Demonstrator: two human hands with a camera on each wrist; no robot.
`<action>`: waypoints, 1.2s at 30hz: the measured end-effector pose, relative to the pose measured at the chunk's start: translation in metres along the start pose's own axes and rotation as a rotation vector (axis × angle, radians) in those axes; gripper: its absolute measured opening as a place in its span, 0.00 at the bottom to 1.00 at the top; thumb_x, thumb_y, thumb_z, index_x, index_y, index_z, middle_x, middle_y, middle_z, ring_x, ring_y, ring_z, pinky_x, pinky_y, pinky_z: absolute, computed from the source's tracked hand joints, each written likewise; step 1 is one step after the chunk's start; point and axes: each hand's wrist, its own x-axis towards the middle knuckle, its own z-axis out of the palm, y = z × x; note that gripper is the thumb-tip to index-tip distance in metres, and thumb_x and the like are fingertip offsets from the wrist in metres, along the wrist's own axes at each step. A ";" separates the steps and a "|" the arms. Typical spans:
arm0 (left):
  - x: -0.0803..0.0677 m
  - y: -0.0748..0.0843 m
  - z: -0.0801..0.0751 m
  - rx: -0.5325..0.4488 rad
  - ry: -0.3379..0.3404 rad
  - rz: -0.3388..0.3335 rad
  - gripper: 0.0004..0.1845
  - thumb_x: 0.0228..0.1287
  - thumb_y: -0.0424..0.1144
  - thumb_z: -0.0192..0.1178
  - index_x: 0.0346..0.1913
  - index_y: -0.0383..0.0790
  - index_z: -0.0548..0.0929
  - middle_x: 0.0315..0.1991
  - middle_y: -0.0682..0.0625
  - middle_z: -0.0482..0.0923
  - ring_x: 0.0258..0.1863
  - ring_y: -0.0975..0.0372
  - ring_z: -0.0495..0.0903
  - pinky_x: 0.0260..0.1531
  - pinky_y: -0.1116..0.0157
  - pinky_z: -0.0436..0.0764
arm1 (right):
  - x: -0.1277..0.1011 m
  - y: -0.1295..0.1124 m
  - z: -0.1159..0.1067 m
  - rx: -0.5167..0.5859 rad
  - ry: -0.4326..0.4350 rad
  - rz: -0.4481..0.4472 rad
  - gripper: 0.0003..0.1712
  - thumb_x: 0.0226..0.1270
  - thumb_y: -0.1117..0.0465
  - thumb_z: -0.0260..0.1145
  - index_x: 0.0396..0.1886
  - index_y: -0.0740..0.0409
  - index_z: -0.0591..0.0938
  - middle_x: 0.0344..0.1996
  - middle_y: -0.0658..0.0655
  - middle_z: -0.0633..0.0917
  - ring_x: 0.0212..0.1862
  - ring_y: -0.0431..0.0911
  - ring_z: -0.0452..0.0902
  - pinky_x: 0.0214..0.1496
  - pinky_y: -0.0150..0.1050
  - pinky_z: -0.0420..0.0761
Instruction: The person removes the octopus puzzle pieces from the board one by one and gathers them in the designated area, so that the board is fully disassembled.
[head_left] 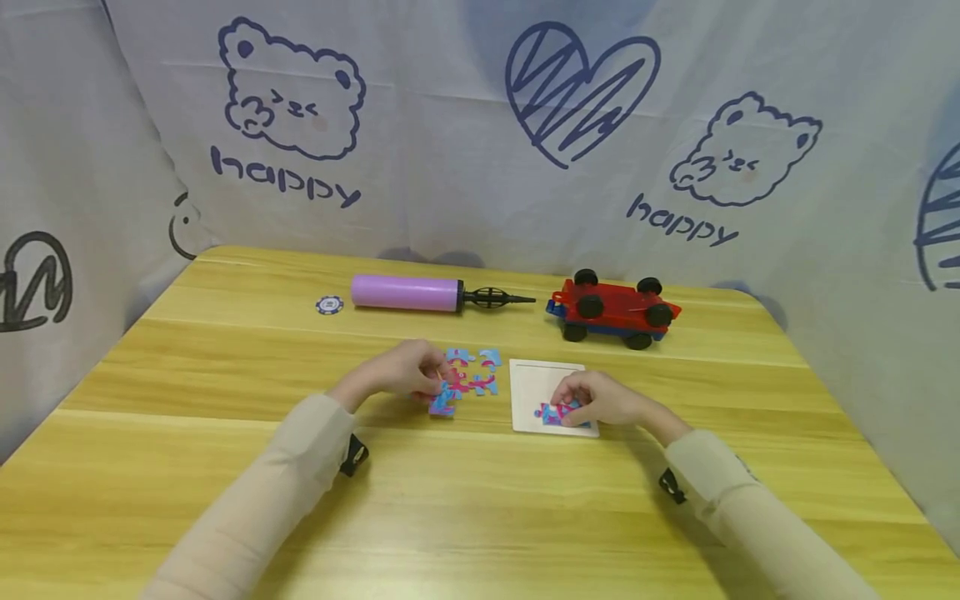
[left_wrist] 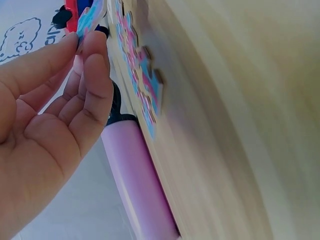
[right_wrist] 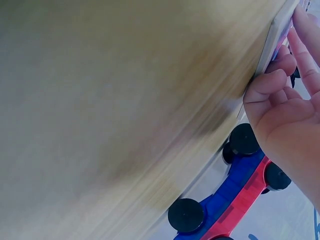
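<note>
My left hand (head_left: 412,367) pinches a blue and pink jigsaw puzzle piece (left_wrist: 91,19) between thumb and forefinger, held above the table in the left wrist view. Close by its fingertips lie several loose jigsaw pieces (head_left: 483,385), seen edge-on beyond the hand in the left wrist view. My right hand (head_left: 603,396) rests over the white puzzle tray (head_left: 527,387), thumb and fingers touching joined puzzle pieces (head_left: 551,414) along the tray's near side. The hand covers part of these pieces. In the right wrist view, its fingers (right_wrist: 285,65) lie at the tray's edge.
Behind the loose pieces lies a purple hand pump (head_left: 408,293) with a black nozzle, beside a poker chip (head_left: 329,305). Red and blue toy cars (head_left: 618,308), one upside down on the other, stand at the back right. A printed cloth (head_left: 450,208) hangs behind the wooden table.
</note>
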 end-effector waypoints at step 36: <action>-0.011 -0.009 -0.001 0.001 -0.044 -0.098 0.06 0.52 0.22 0.56 0.34 0.28 0.79 0.21 0.47 0.75 0.18 0.63 0.72 0.22 0.69 0.75 | 0.000 -0.001 0.000 -0.006 0.007 0.018 0.10 0.51 0.66 0.68 0.34 0.65 0.79 0.27 0.54 0.73 0.24 0.42 0.61 0.27 0.30 0.63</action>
